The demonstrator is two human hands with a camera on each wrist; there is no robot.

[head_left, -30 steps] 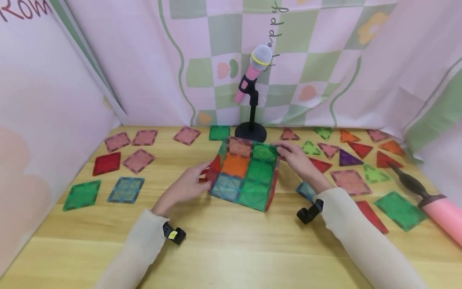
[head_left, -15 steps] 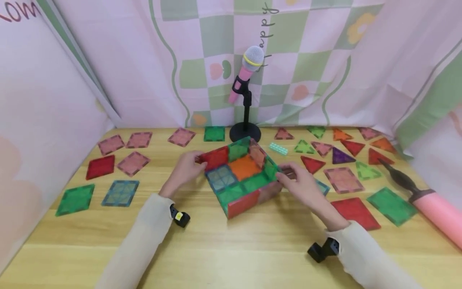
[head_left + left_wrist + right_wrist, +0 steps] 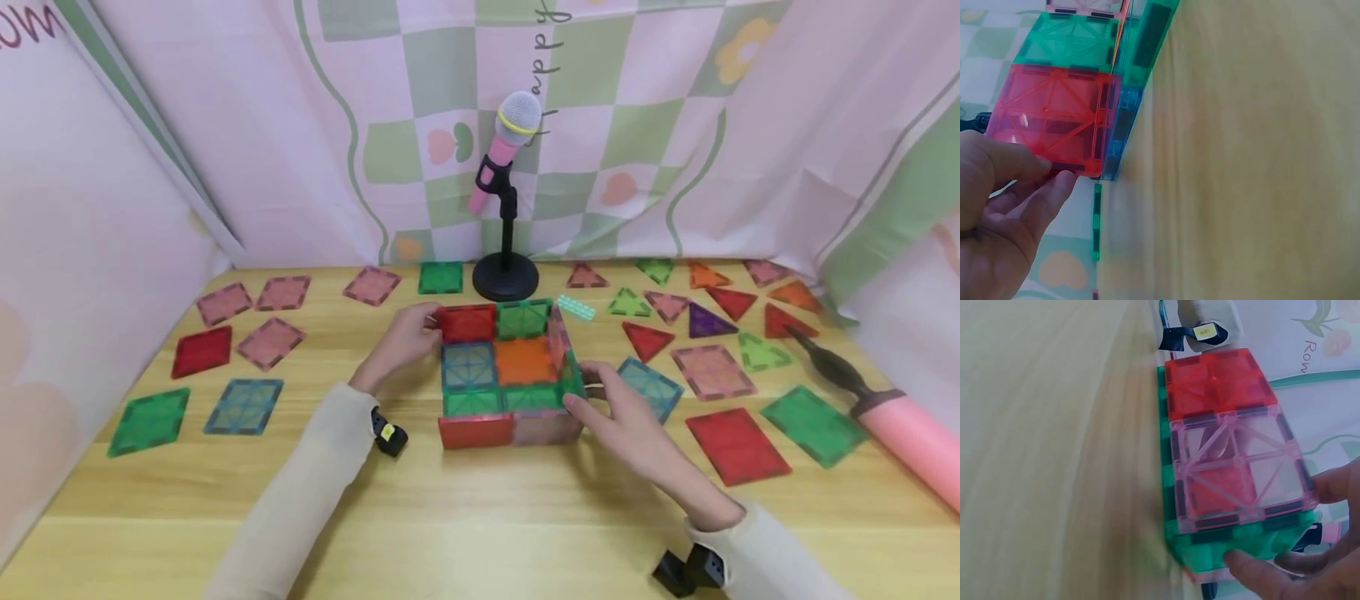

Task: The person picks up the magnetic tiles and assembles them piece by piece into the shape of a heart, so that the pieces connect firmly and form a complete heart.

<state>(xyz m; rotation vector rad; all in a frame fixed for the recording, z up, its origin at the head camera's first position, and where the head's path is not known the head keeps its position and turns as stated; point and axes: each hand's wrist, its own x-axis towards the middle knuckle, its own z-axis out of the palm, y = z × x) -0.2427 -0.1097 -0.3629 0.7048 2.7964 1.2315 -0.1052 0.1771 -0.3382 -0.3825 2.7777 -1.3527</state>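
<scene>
Magnetic tiles form a low box on the table, with a floor of blue, orange and green squares (image 3: pixel 528 360) and no wall on its left side. At the back left corner my left hand (image 3: pixel 408 337) pinches the outer edge of an upright red magnetic tile (image 3: pixel 1054 115) between thumb and fingers. My right hand (image 3: pixel 622 417) grips the upright green magnetic tile (image 3: pixel 1260 540) at the front right corner, some fingers lying against its outer face. The front wall joins a red tile (image 3: pixel 476 431) and a pink tile (image 3: pixel 1241 465).
A pink microphone (image 3: pixel 510 137) on a black stand (image 3: pixel 506 277) rises behind the box. Loose squares, such as a blue tile (image 3: pixel 244 407), lie to the left. Triangles, including a purple one (image 3: pixel 708 321), and more squares lie right, beside a pink-bodied tool with a black nozzle (image 3: pixel 836 371).
The tile box has turned clockwise as seen from above, its pink-and-green wall going from the back to the right. Both hands moved with it, the right one towards the front.
</scene>
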